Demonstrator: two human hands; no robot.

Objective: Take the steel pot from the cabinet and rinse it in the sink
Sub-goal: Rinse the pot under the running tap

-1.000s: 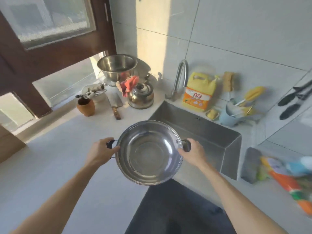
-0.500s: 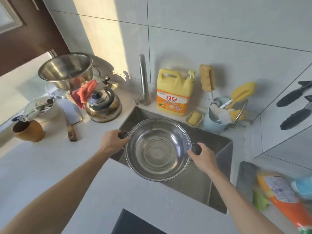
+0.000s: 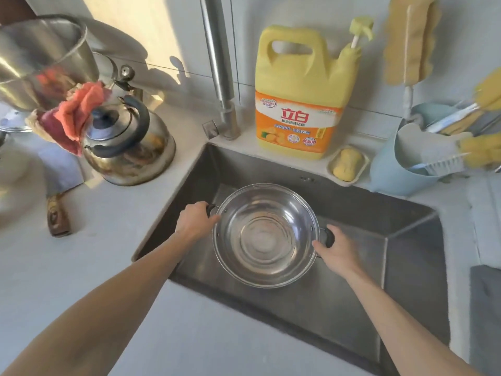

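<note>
Now the steel pot [image 3: 265,234] is down inside the sink [image 3: 352,210], where 1 second ago it was carried out over the pale surface [image 3: 81,267] short of the basin, and half a second ago it hovered above the rim. It sits low in the basin, mouth up and roughly level, though whether its base touches the sink floor I cannot tell. That puts the fetching part of the job behind, as I judge it, and leaves the rinse itself: no water shows in the pot, and none runs from the tap [image 3: 219,66], whose spout is cut off at the top of view. Both hands keep their hold. The left hand [image 3: 196,219] is clenched around the black handle on the pot's near-left side, fingers wrapped so the handle barely shows. The right hand [image 3: 337,252] has its grip closed on the opposite black handle, thumb against the rim. Behind the sink stands the yellow detergent jug [image 3: 301,90], just beside the tap.
</note>
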